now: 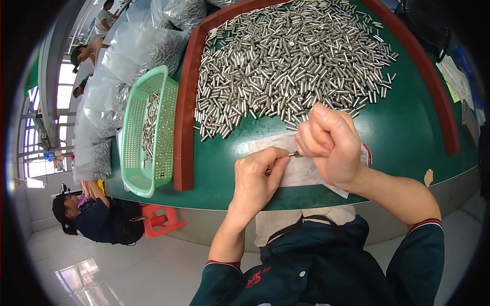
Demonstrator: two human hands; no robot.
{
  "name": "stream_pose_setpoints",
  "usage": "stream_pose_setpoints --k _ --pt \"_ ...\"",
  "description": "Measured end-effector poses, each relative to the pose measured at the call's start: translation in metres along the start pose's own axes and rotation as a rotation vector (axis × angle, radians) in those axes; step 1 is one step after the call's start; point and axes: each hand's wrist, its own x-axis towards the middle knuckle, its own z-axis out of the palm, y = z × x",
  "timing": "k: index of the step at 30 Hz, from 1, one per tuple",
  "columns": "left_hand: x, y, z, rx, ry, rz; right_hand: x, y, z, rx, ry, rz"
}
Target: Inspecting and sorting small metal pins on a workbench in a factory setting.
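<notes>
Your left hand (258, 173): thumb and forefinger nearly together in a pinch, remaining fingers folded in. Between the tips, a small metal piece (294, 154), short and slim. Your right hand (329, 145): fingers curled tight into a fist, closed on the piece's other end; you cannot tell how much of it the fist covers. Position of piece: in the gap between your two hands, above a pale cloth (306, 176) laid on the green worktop (413, 120).

Beyond your hands, a broad heap of shiny metal pins (291, 66) is spread loose, bounded on your left by a reddish-brown rail (188, 102). Just outside that rail stands a light green perforated basket (165, 120), with more small metal pieces lying inside. Further left, clear plastic bags (135, 51) of metal parts; near them, a seated co-worker (99, 219) in dark clothing.
</notes>
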Motion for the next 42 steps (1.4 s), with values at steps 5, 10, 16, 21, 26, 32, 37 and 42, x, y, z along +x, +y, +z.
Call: stream_pose_setpoints --k 5,10,16,21,26,32,37,42 --pt "0.0 0.001 0.001 0.003 0.009 0.011 0.0 -0.001 0.0 0.024 0.004 0.001" --pt "0.0 0.001 0.001 0.001 0.01 0.001 0.001 0.0 0.0 0.003 -0.004 0.013" --pt "0.001 0.0 0.0 -0.021 0.017 -0.001 0.0 0.001 -0.001 0.02 -0.001 0.019" --pt "0.003 0.001 -0.005 -0.014 -0.065 -0.028 -0.004 0.006 0.001 -0.034 -0.026 -0.02" --pt "0.004 0.002 -0.005 -0.01 -0.08 -0.027 -0.005 0.007 0.004 -0.111 -0.041 -0.072" --pt "0.002 0.002 -0.005 0.005 -0.051 -0.024 -0.004 -0.002 0.002 -0.073 -0.024 -0.05" --pt "0.004 0.004 -0.005 0.01 -0.038 -0.007 0.0 0.001 -0.005 -0.082 -0.048 -0.044" --pt "0.003 -0.007 -0.017 -0.731 -0.046 -0.358 -0.002 0.003 -0.01 -0.107 -0.128 -0.041"
